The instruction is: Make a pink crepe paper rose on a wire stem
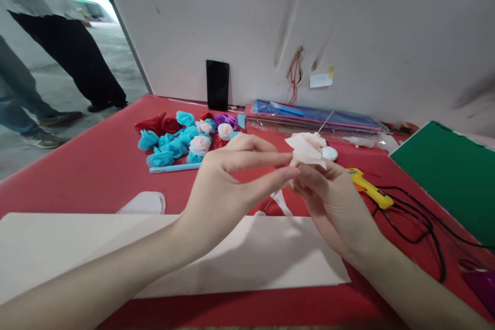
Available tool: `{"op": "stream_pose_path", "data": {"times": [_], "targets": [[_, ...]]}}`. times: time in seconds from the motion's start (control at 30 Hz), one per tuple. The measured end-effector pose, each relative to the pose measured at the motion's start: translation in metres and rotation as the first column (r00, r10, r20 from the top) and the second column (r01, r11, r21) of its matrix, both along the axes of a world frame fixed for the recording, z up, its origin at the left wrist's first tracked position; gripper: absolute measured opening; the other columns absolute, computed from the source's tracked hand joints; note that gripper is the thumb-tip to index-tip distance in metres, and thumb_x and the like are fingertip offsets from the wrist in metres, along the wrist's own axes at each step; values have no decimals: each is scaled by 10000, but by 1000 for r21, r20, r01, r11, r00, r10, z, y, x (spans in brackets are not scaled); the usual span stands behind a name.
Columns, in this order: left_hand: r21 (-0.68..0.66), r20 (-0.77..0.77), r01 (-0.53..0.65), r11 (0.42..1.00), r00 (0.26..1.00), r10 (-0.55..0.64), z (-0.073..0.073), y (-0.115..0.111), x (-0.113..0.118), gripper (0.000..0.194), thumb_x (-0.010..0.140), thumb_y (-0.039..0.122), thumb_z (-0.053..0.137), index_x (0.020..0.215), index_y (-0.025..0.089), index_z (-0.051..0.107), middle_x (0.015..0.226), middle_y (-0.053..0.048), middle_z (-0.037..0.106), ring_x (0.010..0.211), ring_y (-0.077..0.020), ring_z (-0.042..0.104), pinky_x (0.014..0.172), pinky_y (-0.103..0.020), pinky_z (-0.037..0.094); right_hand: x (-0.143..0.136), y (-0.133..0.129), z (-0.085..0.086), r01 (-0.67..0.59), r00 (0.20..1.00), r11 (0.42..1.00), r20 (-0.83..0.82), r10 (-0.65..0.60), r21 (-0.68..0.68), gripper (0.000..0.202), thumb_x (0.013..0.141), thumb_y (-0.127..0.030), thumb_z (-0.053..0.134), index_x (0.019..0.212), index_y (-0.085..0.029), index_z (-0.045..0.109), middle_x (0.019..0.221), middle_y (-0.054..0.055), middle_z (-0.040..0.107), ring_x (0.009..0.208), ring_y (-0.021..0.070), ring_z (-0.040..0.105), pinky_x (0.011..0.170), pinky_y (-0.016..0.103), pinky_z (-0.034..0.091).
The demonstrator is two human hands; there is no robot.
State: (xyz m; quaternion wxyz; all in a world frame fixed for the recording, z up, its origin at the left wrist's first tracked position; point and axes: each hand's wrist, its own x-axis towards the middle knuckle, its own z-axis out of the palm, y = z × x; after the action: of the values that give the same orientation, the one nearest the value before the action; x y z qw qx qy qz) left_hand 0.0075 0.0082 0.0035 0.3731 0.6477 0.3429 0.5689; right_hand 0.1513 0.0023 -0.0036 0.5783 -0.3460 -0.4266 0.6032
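Note:
Between my two hands is a pale pink paper flower (pixel 307 148), held up above the red table. My left hand (pixel 232 180) reaches in from the left and pinches the flower's edge between thumb and fingertips. The fingers of my right hand (pixel 334 201) are closed round its base, which they hide. A thin white stick (pixel 326 121) shows just behind the flower, and a small white round object (pixel 329 153) beside it. Below my hands a long cream paper strip (pixel 270 263) lies flat, with a few rounded white paper pieces (pixel 145 203) at its far edge.
Blue, red, purple and pink paper flowers (pixel 176 144) lie in a pile at the back left. A black phone (pixel 217 85) leans on the wall. Wrapped paper sheets (pixel 317 113) lie along the back. To the right are a yellow glue gun (pixel 371 189) with cable and a green board (pixel 448 180). People stand at far left.

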Motion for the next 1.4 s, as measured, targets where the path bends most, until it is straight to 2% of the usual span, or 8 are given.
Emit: {"op": "stream_pose_path", "data": {"times": [0.13, 0.3, 0.6, 0.8, 0.93, 1.1, 1.27, 1.4], "targets": [[-207, 146, 145, 967, 982, -116, -5, 2, 2, 91, 724, 193, 705, 714, 270, 752, 728, 40, 600, 619, -64, 525, 543, -147, 434, 2, 1, 2, -48, 998, 996, 41, 51, -70, 196, 617, -294, 784, 532, -197, 637, 513, -61, 406, 512, 70, 263, 479, 214, 249], [-368, 300, 306, 878, 933, -199, -12, 2, 4, 61, 735, 282, 706, 772, 253, 745, 735, 32, 574, 728, -91, 529, 700, -178, 455, 2, 1, 5, -111, 993, 989, 39, 115, -93, 256, 613, -355, 783, 516, -190, 614, 512, -54, 391, 524, 76, 285, 496, 222, 243], [-339, 418, 522, 783, 829, -372, -7, 3, 5, 178, 805, 235, 628, 646, 198, 699, 721, 41, 593, 803, -89, 529, 743, -134, 436, 7, -1, 6, -176, 981, 977, 58, 183, -121, 295, 615, -389, 778, 516, -176, 601, 495, -66, 384, 494, 61, 300, 477, 207, 242], [-318, 401, 547, 774, 818, -413, -6, 2, 6, 193, 819, 252, 603, 673, 195, 717, 731, 4, 643, 831, -148, 574, 823, -227, 454, 5, -3, 8, -207, 977, 972, 25, 211, -112, 254, 623, -369, 777, 543, -172, 638, 481, -69, 408, 469, 46, 301, 453, 197, 235], [-331, 434, 575, 749, 797, -420, -4, -3, 7, 228, 823, 256, 592, 637, 188, 703, 681, -12, 677, 779, -181, 618, 788, -279, 474, 3, -5, 8, -239, 970, 970, 24, 240, -50, 219, 676, -355, 743, 567, -177, 674, 487, -61, 450, 476, 41, 331, 461, 188, 258], [-355, 488, 563, 746, 792, -366, -3, -7, 6, 165, 786, 266, 633, 656, 187, 697, 677, -7, 688, 750, -180, 628, 733, -269, 495, 0, -9, 5, -233, 973, 972, -4, 233, -4, 59, 657, -225, 759, 641, -208, 704, 566, -56, 553, 521, 45, 426, 501, 180, 338], [-397, 489, 505, 766, 823, -289, -3, -6, 7, 185, 777, 248, 632, 612, 173, 664, 684, -10, 690, 791, -167, 628, 725, -221, 482, -1, -14, 6, -190, 981, 981, 30, 189, 46, 108, 664, -108, 726, 681, -211, 698, 601, -63, 526, 578, 51, 455, 548, 169, 386], [-401, 497, 491, 773, 826, -266, -4, -4, 8, 160, 748, 235, 661, 599, 179, 668, 624, 9, 669, 754, -150, 631, 669, -186, 480, 0, -15, 5, -142, 981, 983, 151, 123, 119, 137, 682, -88, 697, 732, -215, 704, 649, -48, 551, 602, 65, 465, 564, 186, 385]]}}
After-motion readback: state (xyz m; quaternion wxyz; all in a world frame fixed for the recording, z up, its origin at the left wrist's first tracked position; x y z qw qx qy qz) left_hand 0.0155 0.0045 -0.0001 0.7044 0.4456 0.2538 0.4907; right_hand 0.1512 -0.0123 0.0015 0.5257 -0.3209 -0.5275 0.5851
